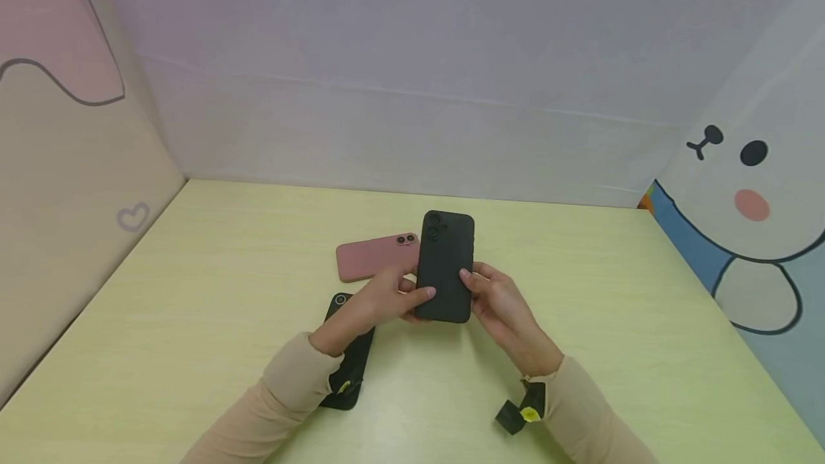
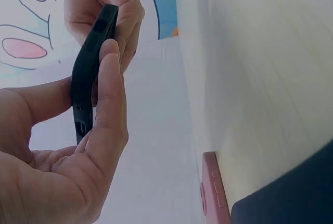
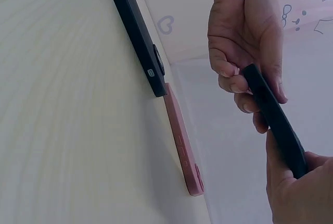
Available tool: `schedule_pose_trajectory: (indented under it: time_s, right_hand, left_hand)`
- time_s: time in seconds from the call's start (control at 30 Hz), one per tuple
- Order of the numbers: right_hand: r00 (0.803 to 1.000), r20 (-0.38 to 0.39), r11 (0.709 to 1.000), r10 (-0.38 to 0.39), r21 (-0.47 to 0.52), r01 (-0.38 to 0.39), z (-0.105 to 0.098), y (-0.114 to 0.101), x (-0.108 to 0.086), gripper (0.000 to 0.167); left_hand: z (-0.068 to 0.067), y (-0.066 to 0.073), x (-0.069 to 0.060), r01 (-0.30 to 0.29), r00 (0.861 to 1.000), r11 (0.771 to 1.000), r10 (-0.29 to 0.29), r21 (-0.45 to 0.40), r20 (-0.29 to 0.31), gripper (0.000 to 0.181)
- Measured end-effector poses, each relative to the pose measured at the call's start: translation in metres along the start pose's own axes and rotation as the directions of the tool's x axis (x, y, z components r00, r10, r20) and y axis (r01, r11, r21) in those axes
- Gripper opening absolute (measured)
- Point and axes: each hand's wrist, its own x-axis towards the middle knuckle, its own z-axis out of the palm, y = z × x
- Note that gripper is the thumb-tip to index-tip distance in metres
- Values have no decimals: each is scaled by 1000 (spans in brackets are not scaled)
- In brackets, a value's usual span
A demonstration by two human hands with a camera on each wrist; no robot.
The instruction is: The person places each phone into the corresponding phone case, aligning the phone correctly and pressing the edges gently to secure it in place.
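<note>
A black phone case (image 1: 451, 253) is held up above the table in the head view, its back facing the camera and its camera cutouts at the upper left. My left hand (image 1: 385, 297) grips its lower left side, thumb across the back. On the other side my right hand (image 1: 505, 310) pinches the right edge. Edge-on in the left wrist view, the case (image 2: 86, 73) looks slightly bent, with openings along its rim. In the right wrist view both hands hold the case (image 3: 276, 117) at its ends; whether a phone is inside, I cannot tell.
A pink phone (image 1: 370, 259) lies on the pale yellow table (image 1: 193, 306) behind my left hand. Under my left forearm lies a black phone (image 1: 354, 367), partly covered. A white back wall (image 1: 412, 92) and printed side panels (image 1: 760, 235) enclose the table.
</note>
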Motion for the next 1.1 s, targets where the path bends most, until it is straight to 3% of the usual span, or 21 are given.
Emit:
schedule_pose_trajectory:
  time_s: [0.1, 0.47, 0.73, 1.1]
  right_hand:
    - [1000, 1, 1000, -5, 4, 5, 0, -1, 0, 13]
    - [999, 37, 999, -26, -19, 27, 2, -1, 1, 9]
    - [997, -60, 990, -38, -141, 29, -2, -1, 4, 21]
    - [975, -181, 992, -127, -47, 120, -9, -3, 10, 25]
  left_hand:
    - [1, 1, -2, -5, 1000, 1000, 5, -14, 22, 38]
    - [-3, 2, -4, -28, 1000, 999, 28, 16, -1, 38]
    - [-9, 1, -6, -38, 999, 993, 36, 108, 20, 40]
    - [-19, 0, -8, -42, 993, 980, 18, 196, 119, 47]
